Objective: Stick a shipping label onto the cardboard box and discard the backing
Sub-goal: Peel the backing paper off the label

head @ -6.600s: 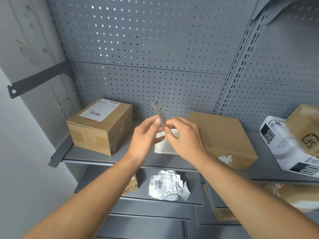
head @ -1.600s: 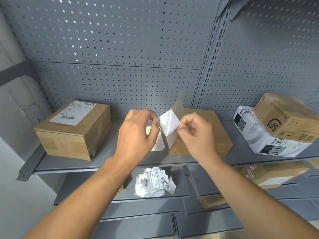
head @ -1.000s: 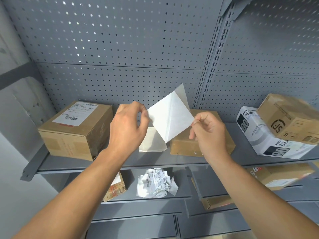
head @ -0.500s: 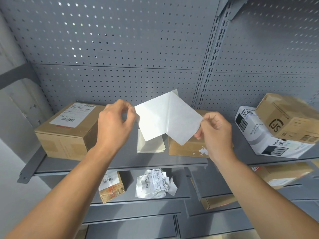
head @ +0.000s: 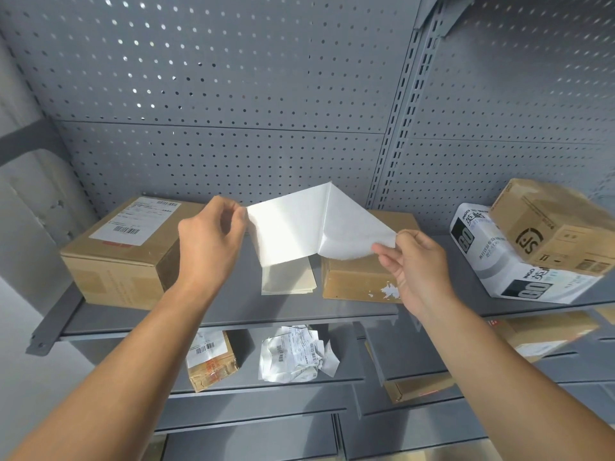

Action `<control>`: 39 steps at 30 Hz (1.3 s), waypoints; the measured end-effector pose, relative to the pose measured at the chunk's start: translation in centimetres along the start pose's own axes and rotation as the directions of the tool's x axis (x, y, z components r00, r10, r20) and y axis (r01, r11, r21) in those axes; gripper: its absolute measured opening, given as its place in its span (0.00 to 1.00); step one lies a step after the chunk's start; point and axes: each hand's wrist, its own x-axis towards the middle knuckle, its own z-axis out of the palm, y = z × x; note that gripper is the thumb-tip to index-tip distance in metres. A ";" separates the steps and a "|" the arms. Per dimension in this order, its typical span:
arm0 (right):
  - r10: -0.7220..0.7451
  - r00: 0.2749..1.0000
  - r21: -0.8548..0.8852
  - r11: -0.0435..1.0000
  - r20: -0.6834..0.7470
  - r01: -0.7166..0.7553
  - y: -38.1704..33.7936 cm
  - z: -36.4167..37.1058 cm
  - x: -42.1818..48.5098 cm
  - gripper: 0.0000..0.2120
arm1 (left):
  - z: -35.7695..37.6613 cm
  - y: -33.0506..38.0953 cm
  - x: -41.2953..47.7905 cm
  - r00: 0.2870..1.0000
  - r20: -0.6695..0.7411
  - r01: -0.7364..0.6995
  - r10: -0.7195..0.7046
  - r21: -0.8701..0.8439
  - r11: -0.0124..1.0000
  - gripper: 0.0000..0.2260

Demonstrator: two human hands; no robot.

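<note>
Left of the plain cardboard box [head: 362, 277], my way lies over bare shelf [head: 213, 314], past a sheet stack [head: 288, 277]; the labelled box [head: 126, 251] walls it.

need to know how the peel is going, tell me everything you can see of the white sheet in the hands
The white sheet is glossy paper, split into two leaves that meet along a ridge running up to a peak, like a tent. The left hand pinches the left leaf's upper corner, and the right hand pinches the right leaf's corner. It hangs in the air above the shelf, touching only the hands. No print shows on the side facing the camera.
</note>
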 end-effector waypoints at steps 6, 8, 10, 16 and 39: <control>-0.049 0.999 -0.005 0.999 -0.011 0.049 0.5 0.0 0.0 0.13 | -0.1 -0.6 0.2 0.984 0.022 0.176 -0.174 -0.106 0.979 0.08; -0.069 0.997 -0.010 0.998 -0.021 0.068 0.6 0.0 0.2 0.12 | -0.2 -1.1 0.2 0.980 0.015 0.198 -0.198 -0.115 0.973 0.08; -0.081 0.996 -0.010 0.997 -0.042 0.080 0.7 0.1 0.4 0.12 | -0.3 -1.4 0.3 0.975 0.023 0.220 -0.219 -0.167 0.961 0.08; -0.118 0.987 0.018 0.993 -0.110 0.120 0.9 0.4 0.6 0.10 | -0.5 -2.1 0.5 0.969 0.012 0.241 -0.247 -0.278 0.930 0.07; -0.382 0.885 -0.154 0.923 -0.268 0.352 1.5 -3.6 2.6 0.10 | 5.4 -0.6 0.6 0.979 0.016 0.190 -0.205 -0.459 0.868 0.05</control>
